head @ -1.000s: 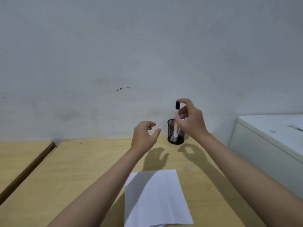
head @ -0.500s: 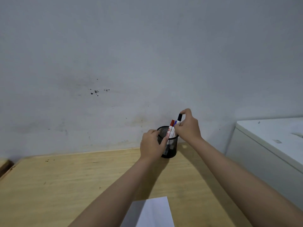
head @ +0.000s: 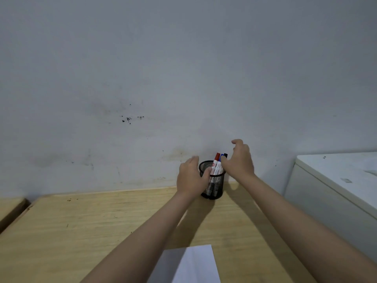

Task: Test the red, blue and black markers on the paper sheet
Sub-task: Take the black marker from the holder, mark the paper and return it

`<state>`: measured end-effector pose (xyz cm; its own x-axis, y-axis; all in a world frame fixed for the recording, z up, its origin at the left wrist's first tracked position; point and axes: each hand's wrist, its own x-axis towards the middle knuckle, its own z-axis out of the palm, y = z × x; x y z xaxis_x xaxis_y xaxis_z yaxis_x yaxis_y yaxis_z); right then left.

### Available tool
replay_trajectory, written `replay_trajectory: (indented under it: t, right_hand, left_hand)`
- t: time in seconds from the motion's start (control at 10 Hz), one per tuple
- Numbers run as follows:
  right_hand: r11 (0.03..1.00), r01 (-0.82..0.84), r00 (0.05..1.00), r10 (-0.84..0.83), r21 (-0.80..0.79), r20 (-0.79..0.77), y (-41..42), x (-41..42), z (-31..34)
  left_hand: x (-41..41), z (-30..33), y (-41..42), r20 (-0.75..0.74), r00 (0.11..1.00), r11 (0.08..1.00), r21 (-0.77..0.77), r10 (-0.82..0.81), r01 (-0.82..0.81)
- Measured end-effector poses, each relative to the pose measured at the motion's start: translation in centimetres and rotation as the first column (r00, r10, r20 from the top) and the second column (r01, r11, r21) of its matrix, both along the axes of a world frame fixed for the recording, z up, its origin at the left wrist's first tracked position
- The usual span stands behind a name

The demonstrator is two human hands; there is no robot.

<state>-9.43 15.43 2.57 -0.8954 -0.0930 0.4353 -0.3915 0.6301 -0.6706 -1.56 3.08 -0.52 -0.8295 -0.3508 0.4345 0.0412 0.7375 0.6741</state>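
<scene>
A black mesh pen cup (head: pixel 214 188) stands at the back of the wooden desk (head: pixel 81 231) against the wall. The red marker (head: pixel 215 162), the blue marker (head: pixel 220 159) and the black marker (head: pixel 225 155) stand upright in it, caps up. My left hand (head: pixel 191 177) wraps the cup's left side, thumb on the rim. My right hand (head: pixel 239 158) hovers just right of the marker caps, fingers spread and holding nothing. The white paper sheet (head: pixel 189 264) lies at the desk's near edge between my forearms.
A white cabinet (head: pixel 334 193) stands to the right of the desk. A second wooden surface (head: pixel 10 207) lies at the far left across a narrow gap. The grey wall rises directly behind the cup.
My right hand lowered the black marker into the cup, let go and opened. My left hand came onto the cup's side. The view tilted up, so less paper shows.
</scene>
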Motion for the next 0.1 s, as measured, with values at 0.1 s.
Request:
replay_trajectory:
  t: [0.1]
  right_hand:
    - [0.975, -0.046, 0.978, -0.001, -0.219, -0.209, 0.94, 3.19, 4.79]
  left_hand:
    - [2.41, 3.71, -0.56, -0.135, 0.991, 1.000, 0.021, 0.020, -0.017]
